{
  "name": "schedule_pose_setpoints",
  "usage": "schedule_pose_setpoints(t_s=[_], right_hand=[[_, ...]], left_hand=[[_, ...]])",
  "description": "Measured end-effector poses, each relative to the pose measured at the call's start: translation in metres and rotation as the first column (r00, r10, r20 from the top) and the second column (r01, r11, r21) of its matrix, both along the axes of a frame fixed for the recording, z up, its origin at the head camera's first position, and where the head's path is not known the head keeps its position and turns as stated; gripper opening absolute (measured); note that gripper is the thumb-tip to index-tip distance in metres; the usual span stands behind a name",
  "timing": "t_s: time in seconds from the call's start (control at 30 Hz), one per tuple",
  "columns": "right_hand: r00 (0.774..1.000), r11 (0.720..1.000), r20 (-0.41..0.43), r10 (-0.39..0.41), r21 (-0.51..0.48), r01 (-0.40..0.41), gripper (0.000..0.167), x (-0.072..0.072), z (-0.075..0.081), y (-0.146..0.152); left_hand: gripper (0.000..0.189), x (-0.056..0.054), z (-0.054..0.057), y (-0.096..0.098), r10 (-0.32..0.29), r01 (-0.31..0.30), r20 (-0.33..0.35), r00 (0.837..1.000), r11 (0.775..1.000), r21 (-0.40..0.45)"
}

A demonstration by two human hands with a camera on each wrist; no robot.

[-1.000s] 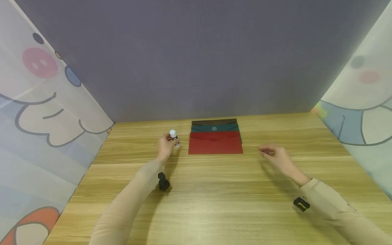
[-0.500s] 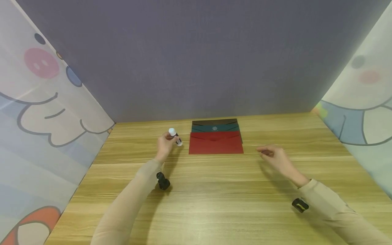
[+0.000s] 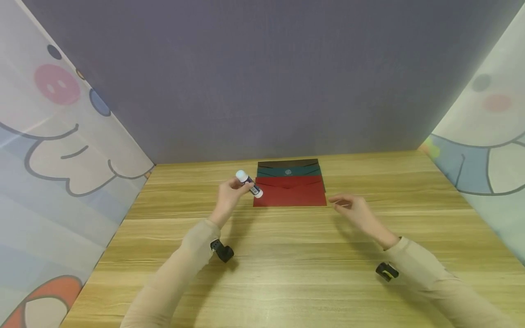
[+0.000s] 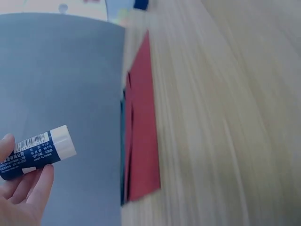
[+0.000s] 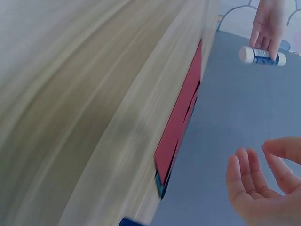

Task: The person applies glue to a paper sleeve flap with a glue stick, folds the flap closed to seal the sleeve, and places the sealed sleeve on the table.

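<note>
My left hand [image 3: 228, 199] pinches a glue stick [image 3: 251, 186] between thumb and fingers, raised and tilted over the left end of a red envelope [image 3: 293, 193]. The left wrist view shows the glue stick's navy label [image 4: 30, 153] with a barcode and a white end. Behind the red envelope, and partly covered by it, lie a teal envelope [image 3: 301, 171] and a dark brown envelope [image 3: 287, 163]. My right hand [image 3: 358, 216] hovers just right of the red envelope's lower corner. Its fingers [image 5: 246, 172] are loosely bent, with nothing between them and the thumb.
A wooden table [image 3: 287, 269] spreads under both arms. Along its back edge rises a grey panel [image 3: 270, 82], and cartoon-printed curtains [image 3: 53, 191] flank both sides. Small black devices [image 3: 222, 250] are strapped at the wrists.
My left hand has carried the glue stick right, from beside the envelopes to over the red one, tilting it further. My right hand has shifted left toward the envelopes.
</note>
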State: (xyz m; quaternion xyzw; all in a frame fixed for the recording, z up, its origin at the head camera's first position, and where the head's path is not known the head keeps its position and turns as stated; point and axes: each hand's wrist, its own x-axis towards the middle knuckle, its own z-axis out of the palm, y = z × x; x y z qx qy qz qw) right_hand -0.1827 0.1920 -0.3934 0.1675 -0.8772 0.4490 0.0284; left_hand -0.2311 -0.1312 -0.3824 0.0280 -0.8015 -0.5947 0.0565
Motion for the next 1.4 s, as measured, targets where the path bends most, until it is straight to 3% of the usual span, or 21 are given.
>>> schedule_pose_setpoints(t_s=[0.17, 0.27, 0.4, 0.53, 0.67, 0.87, 1.1, 1.2, 1.3, 1.4], right_hand=[[0.998, 0.998, 0.061, 0.020, -0.064, -0.016, 0.025, 0.000, 0.000, -0.015], [0.990, 0.983, 0.124, 0.068, -0.178, -0.045, 0.029, 0.000, 0.001, -0.026], [0.964, 0.930, 0.205, 0.167, -0.357, -0.086, 0.035, 0.001, 0.004, -0.042], [0.932, 0.881, 0.269, 0.244, -0.464, -0.097, 0.040, 0.003, 0.010, -0.058], [0.880, 0.821, 0.359, 0.311, -0.567, -0.059, 0.046, 0.006, 0.016, -0.071], [0.799, 0.695, 0.454, 0.394, -0.716, 0.064, 0.047, 0.009, 0.025, -0.082], [0.738, 0.588, 0.497, 0.457, -0.791, 0.168, 0.046, 0.013, 0.032, -0.086], [0.709, 0.529, 0.493, 0.504, -0.825, 0.197, 0.048, 0.015, 0.034, -0.086], [0.692, 0.479, 0.493, 0.526, -0.845, 0.238, 0.048, 0.018, 0.035, -0.086], [0.705, 0.453, 0.493, 0.510, -0.851, 0.267, 0.035, 0.020, 0.035, -0.087]], left_hand=[[0.026, 0.011, 0.006, 0.012, -0.042, 0.042, 0.003, 0.999, 0.994, 0.097], [0.028, 0.018, 0.010, 0.018, -0.063, 0.058, 0.016, 0.998, 0.981, 0.183], [0.029, 0.027, 0.015, 0.027, -0.091, 0.081, 0.016, 0.996, 0.944, 0.321], [0.029, 0.036, 0.019, 0.035, -0.118, 0.106, 0.000, 0.993, 0.897, 0.429], [0.030, 0.045, 0.022, 0.042, -0.145, 0.129, -0.006, 0.989, 0.866, 0.484], [0.032, 0.055, 0.025, 0.049, -0.178, 0.169, -0.027, 0.984, 0.864, 0.475], [0.034, 0.064, 0.027, 0.052, -0.200, 0.203, -0.055, 0.978, 0.877, 0.436], [0.034, 0.066, 0.028, 0.051, -0.206, 0.214, -0.066, 0.976, 0.877, 0.430], [0.033, 0.067, 0.028, 0.051, -0.207, 0.221, -0.079, 0.975, 0.878, 0.424], [0.031, 0.068, 0.029, 0.052, -0.200, 0.223, -0.099, 0.975, 0.881, 0.417]])
